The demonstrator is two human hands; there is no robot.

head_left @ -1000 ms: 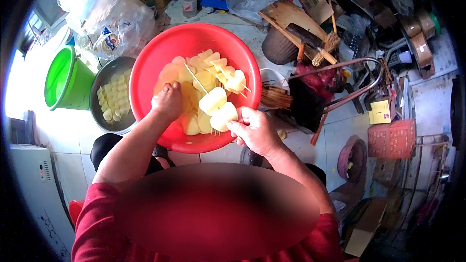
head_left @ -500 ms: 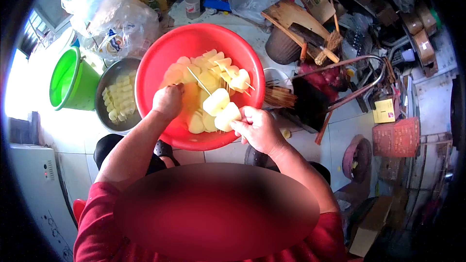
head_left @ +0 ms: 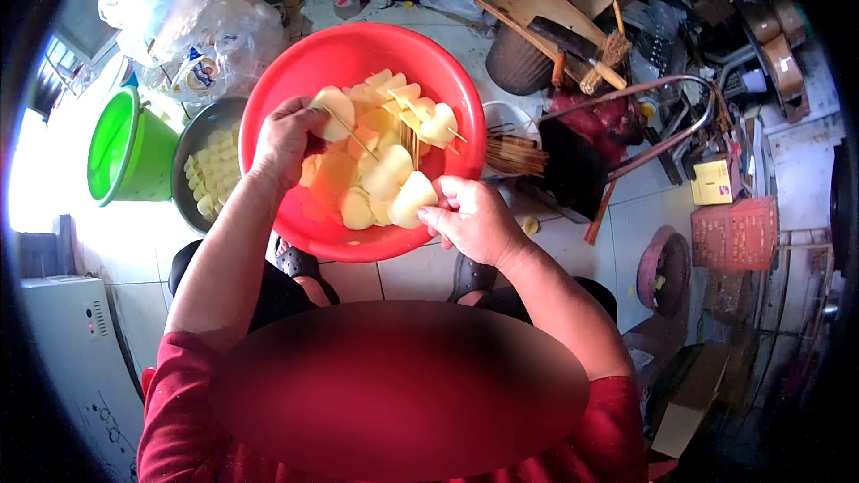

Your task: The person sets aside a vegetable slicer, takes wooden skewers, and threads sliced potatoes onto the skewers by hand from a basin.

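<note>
My left hand (head_left: 288, 138) pinches a pale yellow potato slice (head_left: 335, 114) at the upper tip of a thin wooden skewer (head_left: 361, 142). Lower on that skewer sit more potato slices (head_left: 388, 172), and my right hand (head_left: 479, 222) is closed around its bottom end, partly hiding it. Both hands are over a red basin (head_left: 300, 72) holding water and loose slices. A bundle of skewers stands partly hidden in the basin, and finished-looking skewered slices (head_left: 438, 123) rest against its right side.
Left of the basin, a metal bowl (head_left: 190, 136) holds rows of skewered slices, beside a green bucket (head_left: 148, 156). To the right are a white bowl (head_left: 510, 116) with a bundle of sticks (head_left: 514, 156), a dark bin (head_left: 519, 67) and a wooden board (head_left: 541, 13).
My left hand has come up out of the basin with a potato slice and brought it to the skewer's tip. My right hand still holds the skewer's lower end.
</note>
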